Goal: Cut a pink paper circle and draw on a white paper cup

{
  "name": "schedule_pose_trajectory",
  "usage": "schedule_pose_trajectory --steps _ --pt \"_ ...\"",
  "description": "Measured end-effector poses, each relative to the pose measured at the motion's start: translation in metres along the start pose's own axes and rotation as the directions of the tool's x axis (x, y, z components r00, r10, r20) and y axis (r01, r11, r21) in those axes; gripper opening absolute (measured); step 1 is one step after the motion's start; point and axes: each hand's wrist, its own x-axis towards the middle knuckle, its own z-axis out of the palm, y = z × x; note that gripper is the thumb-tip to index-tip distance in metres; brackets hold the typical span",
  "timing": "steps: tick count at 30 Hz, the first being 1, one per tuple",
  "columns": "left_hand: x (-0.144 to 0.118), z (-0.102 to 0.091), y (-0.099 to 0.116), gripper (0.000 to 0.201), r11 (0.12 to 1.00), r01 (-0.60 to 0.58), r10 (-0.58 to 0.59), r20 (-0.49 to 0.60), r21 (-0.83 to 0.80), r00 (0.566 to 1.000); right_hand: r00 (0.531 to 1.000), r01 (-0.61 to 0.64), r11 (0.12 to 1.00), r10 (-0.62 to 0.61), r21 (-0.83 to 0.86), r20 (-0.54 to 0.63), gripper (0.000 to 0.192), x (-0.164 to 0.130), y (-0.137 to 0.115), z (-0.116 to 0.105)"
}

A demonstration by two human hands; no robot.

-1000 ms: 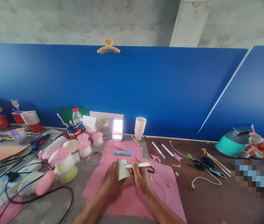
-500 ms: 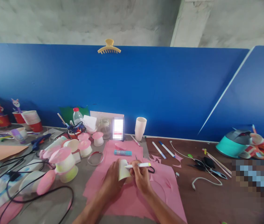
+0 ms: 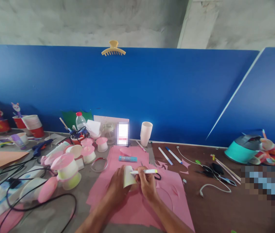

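Note:
My left hand [image 3: 117, 186] is closed around a paper cup [image 3: 128, 177], white with a pale yellow tint, tilted on its side. Between the fingers of my right hand [image 3: 147, 186] is a marker [image 3: 149, 171] with a white barrel and a yellow end. Its tip meets the cup's side, or comes very close to it. Both hands are over pink paper sheets [image 3: 137, 213] on the table. A blue glue stick [image 3: 128, 159] lies on the pink paper just beyond my hands.
Pink-topped paper cups [image 3: 65, 168] and black cables [image 3: 64, 195] crowd the left. White cups [image 3: 146, 133] stand stacked by the blue partition [image 3: 176, 90]. To the right lie two markers [image 3: 173, 155], scissors [image 3: 207, 171], a white cable [image 3: 215, 186] and a teal container [image 3: 241, 150].
Almost nothing differs. My hands keep the cup and the marker in the same place, and the view has shifted very slightly.

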Motion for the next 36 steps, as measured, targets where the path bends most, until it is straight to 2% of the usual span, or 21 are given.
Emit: schedule_pose_trajectory --steps 4,10,15,20,26,31,36 --pt "0.000 -0.003 0.004 0.055 1.000 -0.007 0.007 0.009 0.015 1.000 1.000 0.002 1.000 -0.002 0.004 0.013 0.058 0.000 0.002 0.000" --pt "0.000 -0.005 0.005 0.059 0.999 0.009 -0.010 0.030 0.043 0.999 1.000 -0.012 1.000 0.012 0.006 0.018 0.060 -0.001 0.002 -0.001" --pt "0.001 -0.006 0.005 0.052 1.000 0.013 -0.013 0.060 0.008 0.998 1.000 -0.007 1.000 0.007 0.006 0.017 0.057 -0.003 -0.001 -0.001" --pt "0.001 -0.003 0.003 0.061 1.000 0.013 -0.013 0.049 0.017 0.999 1.000 -0.002 1.000 0.002 -0.012 0.011 0.059 -0.002 -0.001 -0.001" --pt "0.004 -0.011 0.010 0.050 1.000 0.016 -0.014 0.056 -0.026 0.998 1.000 -0.015 1.000 0.015 -0.001 0.011 0.060 -0.002 -0.001 -0.001" --pt "0.004 -0.009 0.010 0.056 0.999 0.050 -0.050 0.051 -0.009 0.997 1.000 0.005 1.000 -0.005 -0.012 0.002 0.060 -0.001 0.001 -0.001" --pt "0.005 -0.011 0.011 0.058 0.999 0.035 -0.035 0.052 0.005 0.998 1.000 0.009 1.000 -0.009 -0.007 0.003 0.060 0.000 0.005 0.000"
